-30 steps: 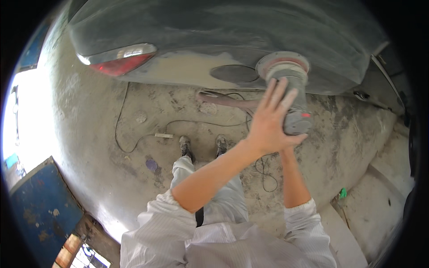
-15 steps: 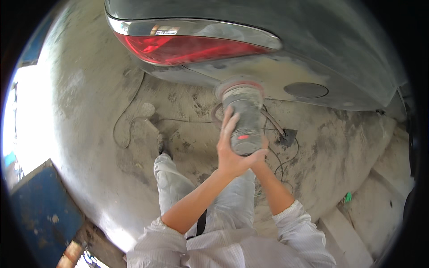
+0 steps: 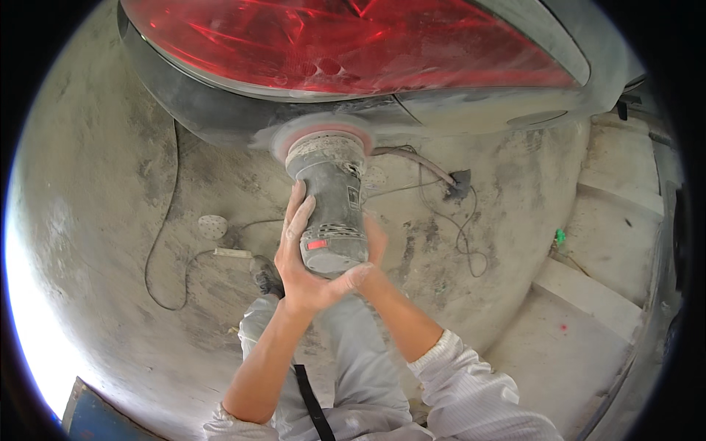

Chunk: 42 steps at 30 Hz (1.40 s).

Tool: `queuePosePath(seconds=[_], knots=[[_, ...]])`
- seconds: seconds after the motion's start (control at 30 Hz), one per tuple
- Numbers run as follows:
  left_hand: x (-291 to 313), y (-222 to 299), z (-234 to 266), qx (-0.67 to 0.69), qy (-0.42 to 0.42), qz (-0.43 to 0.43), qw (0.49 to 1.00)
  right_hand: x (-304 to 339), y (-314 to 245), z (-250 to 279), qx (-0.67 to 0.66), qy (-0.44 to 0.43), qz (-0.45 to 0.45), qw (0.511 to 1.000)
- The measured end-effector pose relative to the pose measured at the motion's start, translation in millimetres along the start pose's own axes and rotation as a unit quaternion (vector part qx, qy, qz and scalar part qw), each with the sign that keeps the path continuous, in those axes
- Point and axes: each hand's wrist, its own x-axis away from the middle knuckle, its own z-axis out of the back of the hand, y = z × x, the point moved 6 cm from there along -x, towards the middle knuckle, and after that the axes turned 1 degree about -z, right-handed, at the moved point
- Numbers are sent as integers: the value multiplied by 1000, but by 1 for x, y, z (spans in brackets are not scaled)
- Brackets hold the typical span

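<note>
A dusty grey power sander (image 3: 329, 198) with a red switch is gripped between both hands. My left hand (image 3: 300, 253) wraps its left side and lower end, fingers pointing up along the body. My right hand (image 3: 370, 257) closes round the right side, partly hidden behind the tool. The sander's round pad (image 3: 323, 126) lies against the dark bumper (image 3: 243, 125) of a car, just below the red tail light (image 3: 353, 48). Pale filler (image 3: 471, 110) and dust cover the bumper panel right of the pad.
A thin cable (image 3: 175, 198) loops over the dusty floor on the left, near a round white disc (image 3: 212, 227). Another hose (image 3: 426, 163) runs right to a dark patch (image 3: 457, 185). My shoe (image 3: 266, 276) stands below. Pale slabs (image 3: 592, 298) lie at right, a blue panel (image 3: 103, 415) lower left.
My hands and the sander have moved left along the bumper, from the filler area to below the tail light. The view has shifted, and the tail light looks larger and closer.
</note>
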Motion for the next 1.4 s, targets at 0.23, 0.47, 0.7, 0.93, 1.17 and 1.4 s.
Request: queuePosePath(seconds=[0.23, 0.47, 0.7, 0.93, 1.17, 1.4], knots=[[-27, 4, -38, -35, -79, -207, 974, 12, 50, -6, -316, 89, -197, 924], [-50, -35, -15, -22, -147, -340, 929, -8, 31, -2, 48, 34, 153, 986], [-68, -56, -18, -5, -180, -470, 864, -8, 61, -30, 14, 93, 211, 973], [-74, -19, -54, 27, -184, -556, 810, -29, 70, -15, -84, 183, 214, 956], [-59, -50, 2, 28, -137, -564, 814, -18, 70, -55, -126, 148, 200, 960], [-67, -20, -76, 24, -178, -547, 818, -23, 63, 8, -140, 264, 236, 925]])
